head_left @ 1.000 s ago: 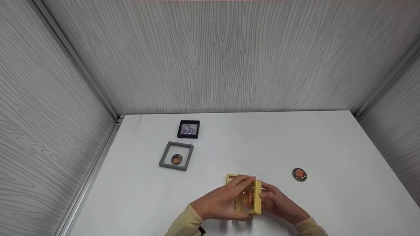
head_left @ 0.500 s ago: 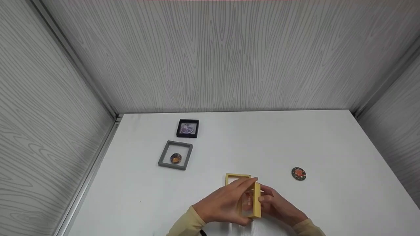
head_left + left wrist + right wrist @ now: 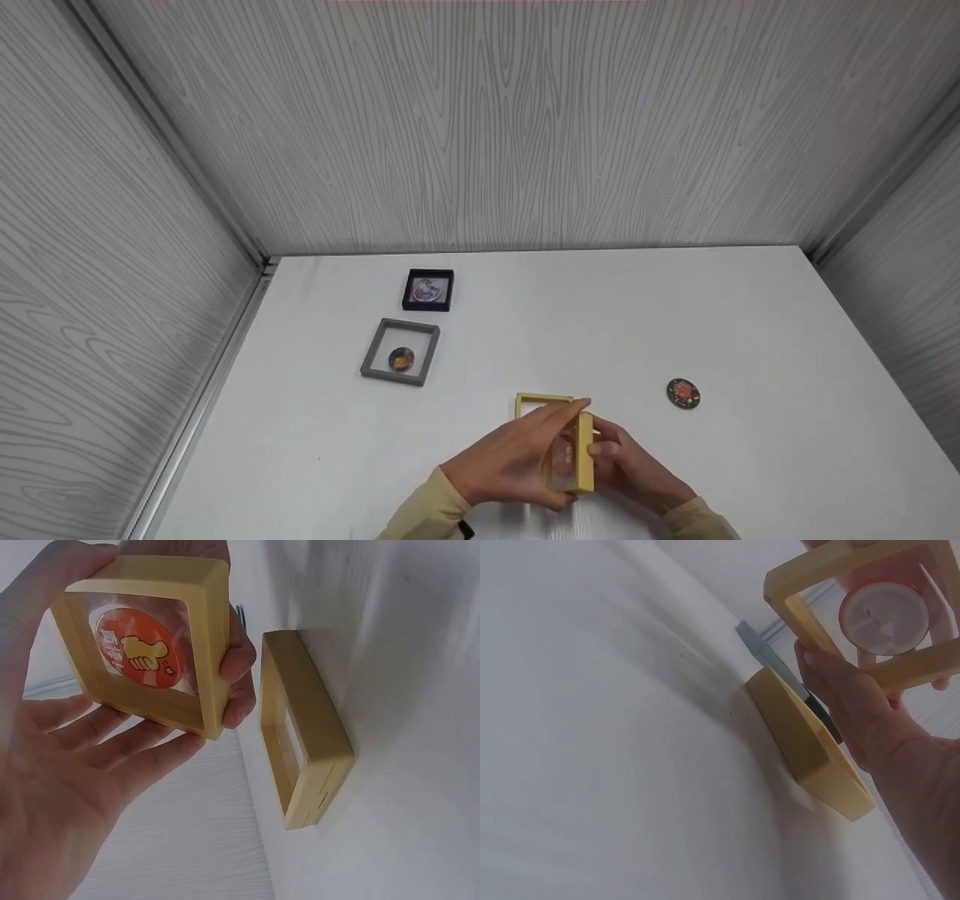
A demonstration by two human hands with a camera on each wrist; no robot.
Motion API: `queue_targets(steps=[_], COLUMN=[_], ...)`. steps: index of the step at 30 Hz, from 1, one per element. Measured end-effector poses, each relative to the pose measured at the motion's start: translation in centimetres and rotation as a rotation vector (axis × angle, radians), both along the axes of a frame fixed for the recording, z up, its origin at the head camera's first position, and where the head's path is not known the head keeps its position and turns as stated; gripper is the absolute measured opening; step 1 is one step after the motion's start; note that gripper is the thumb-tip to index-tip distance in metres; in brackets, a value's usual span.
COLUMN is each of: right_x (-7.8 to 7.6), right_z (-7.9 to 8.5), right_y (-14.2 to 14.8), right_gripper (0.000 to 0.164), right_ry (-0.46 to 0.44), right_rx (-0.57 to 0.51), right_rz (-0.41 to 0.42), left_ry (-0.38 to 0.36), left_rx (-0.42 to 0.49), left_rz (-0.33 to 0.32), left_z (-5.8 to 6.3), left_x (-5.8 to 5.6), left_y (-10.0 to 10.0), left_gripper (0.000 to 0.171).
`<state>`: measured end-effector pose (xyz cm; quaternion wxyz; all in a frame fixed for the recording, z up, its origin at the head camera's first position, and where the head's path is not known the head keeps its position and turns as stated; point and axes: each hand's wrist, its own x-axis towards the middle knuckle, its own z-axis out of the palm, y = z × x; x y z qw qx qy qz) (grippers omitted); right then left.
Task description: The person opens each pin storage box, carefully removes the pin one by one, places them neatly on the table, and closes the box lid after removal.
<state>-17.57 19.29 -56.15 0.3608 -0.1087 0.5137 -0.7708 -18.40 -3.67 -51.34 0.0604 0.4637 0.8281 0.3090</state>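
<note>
Both hands hold a yellow square display frame [image 3: 584, 454] upright above the white table. The left hand [image 3: 501, 461] spans it, thumb on one edge and fingers along the opposite one. The right hand [image 3: 636, 466] grips its right side. Behind clear film in this frame sits a round red badge [image 3: 146, 649] with a yellow fist; in the right wrist view the badge's pale back [image 3: 885, 619] shows. A second yellow frame [image 3: 311, 694] lies on the table just beyond, partly hidden by the left hand in the head view.
A grey frame [image 3: 392, 379] lies left of the hands with a small dark-and-orange disc [image 3: 401, 359] inside its outline. Behind it is a black frame [image 3: 426, 306] bearing a purplish disc [image 3: 428, 289]. A dark-rimmed orange disc [image 3: 683, 394] lies to the right. Grey wood-grain panels [image 3: 480, 127] surround the table.
The held yellow frame has turned slightly more edge-on in the head view. Both hands keep their grip in almost the same place, and the things on the table stay put.
</note>
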Motion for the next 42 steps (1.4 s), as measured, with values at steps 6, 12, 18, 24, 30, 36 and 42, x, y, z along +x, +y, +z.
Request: queue_targets(steps=[6, 12, 18, 24, 30, 36, 42], right_x=[0.1, 0.1, 0.2, 0.4, 0.7, 0.9, 1.2], right_z=[-0.1, -0.1, -0.2, -0.4, -0.7, -1.0, -1.2], right_y=[-0.1, -0.2, 0.2, 0.4, 0.7, 1.0, 1.2], right_gripper=[0.073, 0.075, 0.072, 0.07, 0.062, 0.057, 0.052], right_ry=[0.016, 0.039, 0.028, 0.042, 0.032, 0.014, 0.124], right_rx=[0.03, 0.034, 0.017, 0.017, -0.07, -0.087, 0.008], right_rz=[-0.013, -0.019, 0.006, 0.026, 0.055, 0.068, 0.059], left_ry=[0.013, 0.027, 0.009, -0.004, -0.061, -0.094, -0.14], left_rx=[0.01, 0.003, 0.008, 0.029, 0.066, 0.091, 0.095], left_rz=[-0.016, -0.02, -0.03, -0.063, -0.068, -0.061, -0.027], left_z=[-0.1, 0.0, 0.1, -0.1, 0.0, 0.1, -0.1], left_x=[0.0, 0.0, 0.1, 0.4, 0.6, 0.8, 1.3], left_y=[0.0, 0.0, -0.1, -0.5, -0.9, -1.5, -2.3], left_gripper=[0.114, 0.114, 0.106, 0.102, 0.101, 0.101, 0.099])
